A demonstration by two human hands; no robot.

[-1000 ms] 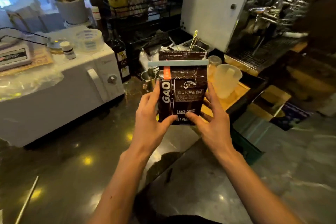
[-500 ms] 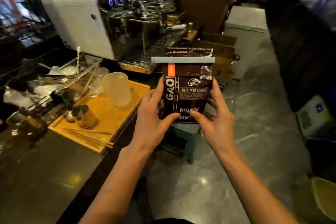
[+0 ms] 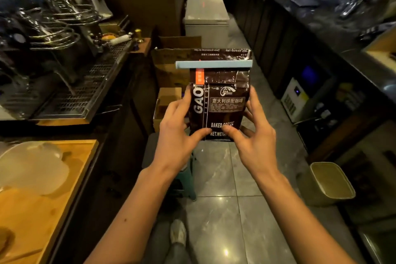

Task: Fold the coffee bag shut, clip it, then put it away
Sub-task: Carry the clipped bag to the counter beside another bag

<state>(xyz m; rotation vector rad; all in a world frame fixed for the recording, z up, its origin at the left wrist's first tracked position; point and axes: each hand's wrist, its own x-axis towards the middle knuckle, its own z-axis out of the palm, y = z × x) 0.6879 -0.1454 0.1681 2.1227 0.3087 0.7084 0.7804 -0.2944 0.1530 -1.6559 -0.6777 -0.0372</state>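
Observation:
A dark brown coffee bag (image 3: 222, 105) with white print and an orange tab is held upright in front of me, above the aisle floor. Its top is folded over and a long pale blue clip (image 3: 213, 64) is clamped across the fold. My left hand (image 3: 179, 133) grips the bag's left edge, thumb on the lower front. My right hand (image 3: 256, 135) holds the right edge, thumb pressed on the bottom of the front. The bag's back and base are hidden.
An espresso machine (image 3: 53, 53) and a wooden tray (image 3: 49, 199) sit on the counter at left. Open cardboard boxes (image 3: 171, 64) and a white chest freezer (image 3: 205, 19) stand ahead in the tiled aisle. A green bin (image 3: 330, 184) is at right, a teal stool (image 3: 186, 180) below the bag.
My view has swung right, from the counter and microwave to the aisle behind the bar. The bag stays upright and clipped between both hands the whole time.

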